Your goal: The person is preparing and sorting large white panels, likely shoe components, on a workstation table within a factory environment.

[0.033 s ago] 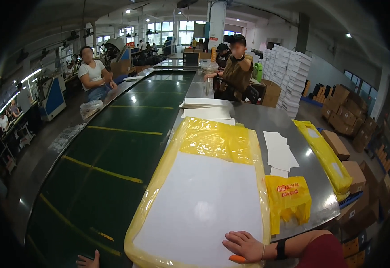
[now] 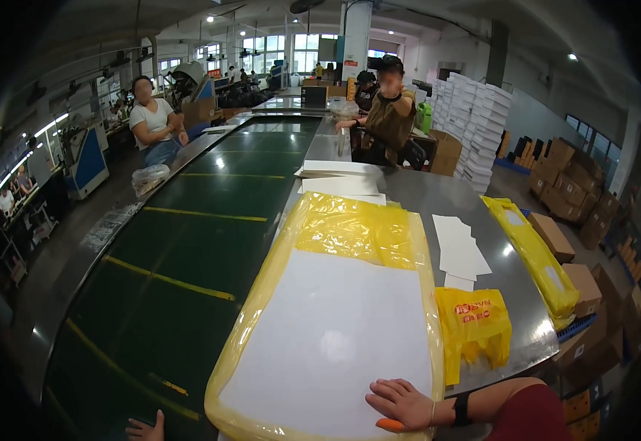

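My right hand (image 2: 400, 404) rests flat, fingers stretched out, on the lower right of a large white sheet (image 2: 320, 331). An orange cover sits on its thumb. Clear yellow plastic (image 2: 353, 228) wraps round the sheet's sides and overlaps its far end; what lies under the sheet is hidden. At the bottom edge, my left hand (image 2: 148, 428) shows only in part, its fingers apart and nothing visible in them. It is nearest to the green conveyor belt (image 2: 181, 239), left of the wrapped sheet.
Right of the sheet, a small yellow plastic bag (image 2: 474, 320) and white cards (image 2: 456, 246) lie on the metal table (image 2: 423, 187). A long yellow-wrapped pack (image 2: 530, 257) lies along its right edge. Beyond are white boxes (image 2: 474, 128) and two people beside the belt.
The person at the far left of the belt has raised a hand toward the other arm. My hands and the wrapped sheet have hardly moved.
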`<action>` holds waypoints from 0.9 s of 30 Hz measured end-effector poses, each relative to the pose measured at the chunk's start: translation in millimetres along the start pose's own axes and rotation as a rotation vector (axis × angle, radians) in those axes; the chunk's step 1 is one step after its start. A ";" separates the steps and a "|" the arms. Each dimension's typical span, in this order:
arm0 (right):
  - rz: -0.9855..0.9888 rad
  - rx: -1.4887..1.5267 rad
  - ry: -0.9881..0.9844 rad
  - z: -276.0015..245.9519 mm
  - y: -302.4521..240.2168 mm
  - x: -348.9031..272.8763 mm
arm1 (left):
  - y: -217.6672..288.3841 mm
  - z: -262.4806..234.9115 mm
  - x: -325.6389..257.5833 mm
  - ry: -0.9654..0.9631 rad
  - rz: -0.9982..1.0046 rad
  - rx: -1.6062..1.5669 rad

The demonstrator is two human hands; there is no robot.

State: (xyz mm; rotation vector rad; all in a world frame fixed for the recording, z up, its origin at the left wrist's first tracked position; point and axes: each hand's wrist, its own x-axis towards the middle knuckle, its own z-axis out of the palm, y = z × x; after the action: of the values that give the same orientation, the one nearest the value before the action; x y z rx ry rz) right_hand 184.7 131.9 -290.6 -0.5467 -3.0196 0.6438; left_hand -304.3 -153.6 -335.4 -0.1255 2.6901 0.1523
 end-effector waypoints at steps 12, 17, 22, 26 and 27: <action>-0.062 -0.093 0.063 5.3 2.1 -4.3 | -2.9 -0.4 -22.4 -0.126 0.200 -0.472; -0.061 -0.101 0.074 3.7 0.7 -5.6 | -15.9 0.1 -46.4 -0.314 0.335 -0.790; -0.060 -0.116 0.104 5.0 -0.6 -3.9 | 18.4 2.3 -137.3 -0.514 0.395 -1.162; -0.078 -0.087 0.131 5.4 -1.0 -1.7 | 43.8 58.5 -143.0 -0.500 0.552 -1.187; -0.084 -0.097 0.127 6.2 -2.0 0.2 | 38.9 90.9 -115.2 -0.397 0.585 -1.214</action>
State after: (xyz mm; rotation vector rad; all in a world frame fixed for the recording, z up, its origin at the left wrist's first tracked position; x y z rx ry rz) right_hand 183.4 127.9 -295.5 -0.4421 -2.9467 0.4429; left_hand -166.6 -96.1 -363.6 0.3020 1.8101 1.7273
